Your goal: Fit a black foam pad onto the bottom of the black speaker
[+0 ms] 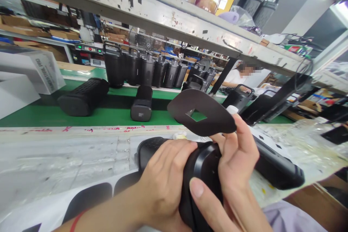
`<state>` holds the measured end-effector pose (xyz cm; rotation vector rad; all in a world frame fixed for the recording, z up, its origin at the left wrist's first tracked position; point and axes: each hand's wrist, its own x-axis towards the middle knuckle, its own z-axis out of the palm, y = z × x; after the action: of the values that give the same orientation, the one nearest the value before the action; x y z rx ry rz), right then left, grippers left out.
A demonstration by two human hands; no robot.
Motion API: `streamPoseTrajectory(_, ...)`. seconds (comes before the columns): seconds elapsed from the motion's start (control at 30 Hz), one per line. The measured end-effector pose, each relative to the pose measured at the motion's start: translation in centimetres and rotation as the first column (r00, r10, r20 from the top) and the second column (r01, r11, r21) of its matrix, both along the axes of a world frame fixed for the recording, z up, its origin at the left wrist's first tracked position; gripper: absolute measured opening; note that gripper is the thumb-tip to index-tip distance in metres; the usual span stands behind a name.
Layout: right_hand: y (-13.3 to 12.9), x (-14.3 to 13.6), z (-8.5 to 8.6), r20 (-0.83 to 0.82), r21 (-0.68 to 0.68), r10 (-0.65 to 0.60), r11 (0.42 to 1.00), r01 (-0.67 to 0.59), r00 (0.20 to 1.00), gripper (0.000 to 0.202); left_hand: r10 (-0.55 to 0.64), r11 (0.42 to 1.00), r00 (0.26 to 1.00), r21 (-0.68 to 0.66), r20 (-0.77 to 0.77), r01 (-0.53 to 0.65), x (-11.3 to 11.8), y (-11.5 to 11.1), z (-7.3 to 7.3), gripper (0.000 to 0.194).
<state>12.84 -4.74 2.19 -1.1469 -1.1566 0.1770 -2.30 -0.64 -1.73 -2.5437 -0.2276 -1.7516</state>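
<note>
My left hand point(165, 177) wraps around a black cylindrical speaker body point(201, 174) lying on its side at the bench's near edge. My right hand point(233, 163) touches the speaker's round end and pinches a thin dark oval sheet point(201, 110) with a square hole in its middle, held just above that end. A sheet with dark oval shapes point(89, 195) lies under my left forearm.
A green conveyor belt point(81, 117) carries two lying speakers point(83, 96) point(141, 103). A row of upright black speakers point(152, 69) stands behind it. A white box point(32, 70) sits at left. Another person point(239, 74) works at back right. A metal shelf point(163, 11) hangs overhead.
</note>
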Motion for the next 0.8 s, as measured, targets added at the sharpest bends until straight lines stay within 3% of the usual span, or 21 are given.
streamPoseTrajectory(0.17,-0.6,0.6,0.1,0.051,-0.063,-0.09,0.994,0.093,0.995,0.036,-0.019,1.0,1.0,-0.008,-0.009,0.019,0.1,-0.1,-0.1,0.064)
streamPoseTrajectory(0.33,-1.5,0.0,0.5,0.003,-0.163,-0.015,0.987,0.015,1.0,0.052,-0.018,0.999,0.999,0.046,-0.048,0.02,-0.2,0.2,0.0,0.082)
streamPoseTrajectory(0.43,-1.1,0.2,0.0,-0.013,-0.096,-0.004,0.995,0.003,1.0,0.053,-0.017,0.999,0.999,0.05,-0.041,0.019,-0.3,0.3,0.0,0.082)
streamPoseTrajectory(0.53,-0.2,1.1,-1.0,0.014,-0.037,-0.077,0.996,0.078,0.997,0.053,-0.028,1.0,0.999,0.013,-0.023,0.029,-0.2,0.2,0.0,0.071)
streamPoseTrajectory(0.63,0.4,1.5,-1.7,0.068,-0.041,-0.092,0.995,0.095,0.993,0.058,-0.023,1.0,0.999,0.004,-0.039,0.023,-0.2,0.1,-0.2,0.069)
streamPoseTrajectory(0.8,0.2,0.8,-1.4,0.036,-0.053,-0.073,0.996,0.074,0.997,0.063,-0.011,1.0,0.999,0.003,-0.031,0.011,-0.4,0.2,-0.1,0.068)
